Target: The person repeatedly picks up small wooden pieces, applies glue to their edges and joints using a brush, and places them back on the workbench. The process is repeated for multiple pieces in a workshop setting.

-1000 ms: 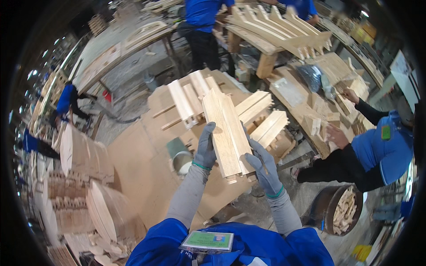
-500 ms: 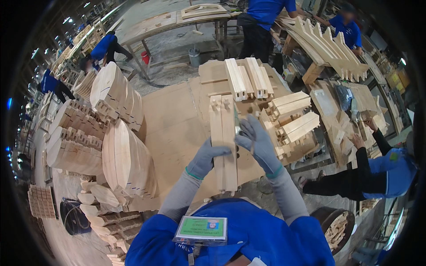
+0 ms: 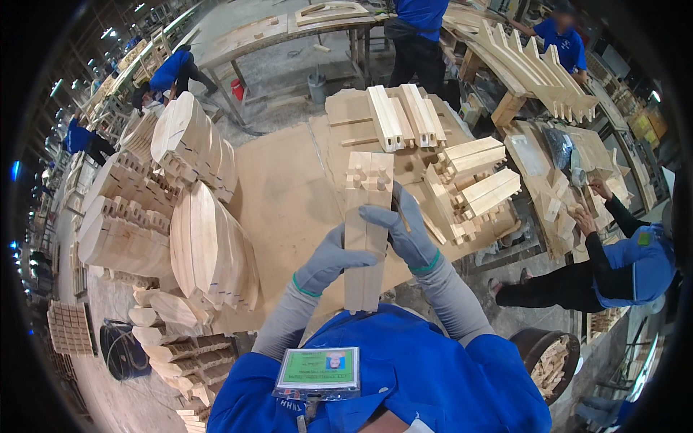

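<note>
A bundle of pale wooden rails point(image 3: 359, 237) stands lengthwise in front of my body, with short pegs showing at its far end. My left hand point(image 3: 326, 261), in a grey glove, grips its left side with the thumb across the top. Farther up, my gloved right hand point(image 3: 406, 229) clasps the right side, its thumb also lying over the wood. A thin brownish stick-like thing shows by the right fingers; I cannot make out what it is. The hidden fingers of both hands lie beside or under the rails.
Cardboard point(image 3: 285, 195) covers the worktable. Slotted rails point(image 3: 386, 119) lie at its far side, pegged rails point(image 3: 480, 180) to the right. Curved wooden panels point(image 3: 206, 245) are stacked at left. A drum of offcuts point(image 3: 552, 372) stands lower right; a co-worker point(image 3: 628, 267) works at right.
My right hand has closed in on the bundle, its thumb now over the top. The bundle has turned slightly, showing more of its pegged far end. My left hand keeps its grip.
</note>
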### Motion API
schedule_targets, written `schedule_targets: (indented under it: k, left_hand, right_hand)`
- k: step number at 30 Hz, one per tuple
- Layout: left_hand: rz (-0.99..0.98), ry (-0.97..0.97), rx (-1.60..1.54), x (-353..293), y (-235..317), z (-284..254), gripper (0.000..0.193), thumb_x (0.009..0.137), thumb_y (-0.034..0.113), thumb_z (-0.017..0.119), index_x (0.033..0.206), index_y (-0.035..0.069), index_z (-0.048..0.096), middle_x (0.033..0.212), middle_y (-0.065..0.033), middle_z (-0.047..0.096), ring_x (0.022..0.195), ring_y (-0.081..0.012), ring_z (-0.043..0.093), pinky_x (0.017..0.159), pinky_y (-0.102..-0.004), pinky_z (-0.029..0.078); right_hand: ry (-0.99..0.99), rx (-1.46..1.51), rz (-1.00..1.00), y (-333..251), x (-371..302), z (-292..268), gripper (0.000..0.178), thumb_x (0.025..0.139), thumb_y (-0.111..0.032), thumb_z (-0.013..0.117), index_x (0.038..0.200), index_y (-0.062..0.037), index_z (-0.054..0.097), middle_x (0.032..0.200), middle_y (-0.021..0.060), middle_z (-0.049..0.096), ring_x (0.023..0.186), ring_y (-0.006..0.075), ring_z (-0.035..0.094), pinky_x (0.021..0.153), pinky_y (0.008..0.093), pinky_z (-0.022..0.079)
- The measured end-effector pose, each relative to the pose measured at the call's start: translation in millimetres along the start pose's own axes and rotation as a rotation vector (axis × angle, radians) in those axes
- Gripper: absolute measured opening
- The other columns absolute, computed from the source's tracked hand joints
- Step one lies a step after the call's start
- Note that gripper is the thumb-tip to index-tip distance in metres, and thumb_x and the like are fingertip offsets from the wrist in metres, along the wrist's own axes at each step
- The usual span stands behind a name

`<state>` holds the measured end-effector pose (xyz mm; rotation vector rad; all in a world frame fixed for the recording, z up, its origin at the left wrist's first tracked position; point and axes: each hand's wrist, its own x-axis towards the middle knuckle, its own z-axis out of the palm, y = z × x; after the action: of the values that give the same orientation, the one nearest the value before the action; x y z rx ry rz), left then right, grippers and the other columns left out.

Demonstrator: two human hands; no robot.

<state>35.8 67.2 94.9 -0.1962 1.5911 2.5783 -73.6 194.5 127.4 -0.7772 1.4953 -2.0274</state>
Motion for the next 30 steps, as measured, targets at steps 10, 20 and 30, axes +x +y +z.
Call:
schedule_targets:
  k: [10, 20, 30]
  left_hand:
    - [0.095, 0.614, 0.972, 9, -17, 20, 0.097, 0.063, 0.029, 0.081, 0.138, 0.0, 0.027, 0.117, -0.018, 0.055, 0.105, -0.0295, 0.059, 0.089, -0.0396, 0.047]
    - [-0.012, 0.795, 1.01, -33, -30, -48, 0.084, 0.06, 0.03, 0.078, 0.129, 0.005, 0.037, 0.107, -0.0195, 0.06, 0.095, -0.0356, 0.062, 0.082, -0.0422, 0.048]
    - [-0.177, 0.744, 1.137, -75, -29, -41, 0.081, 0.061, 0.026, 0.075, 0.129, 0.004, 0.037, 0.106, -0.0198, 0.061, 0.096, -0.0357, 0.062, 0.081, -0.0439, 0.048]
  right_hand:
    - [0.198, -0.017, -0.118, 33, 9, 11, 0.056, 0.078, -0.015, 0.075, 0.122, 0.0034, 0.045, 0.112, 0.0118, 0.058, 0.098, 0.0181, 0.058, 0.085, 0.0305, 0.049]
    - [0.152, 0.199, 0.125, 56, 17, -112, 0.051, 0.101, -0.036, 0.038, 0.129, 0.0053, 0.046, 0.106, 0.0154, 0.061, 0.089, 0.0222, 0.063, 0.084, 0.0337, 0.054]
    - [0.281, 0.153, 0.223, 115, 30, -131, 0.011, 0.085, 0.0, 0.063, 0.094, 0.0049, 0.061, 0.09, 0.0089, 0.063, 0.077, 0.0158, 0.064, 0.073, 0.0285, 0.057]
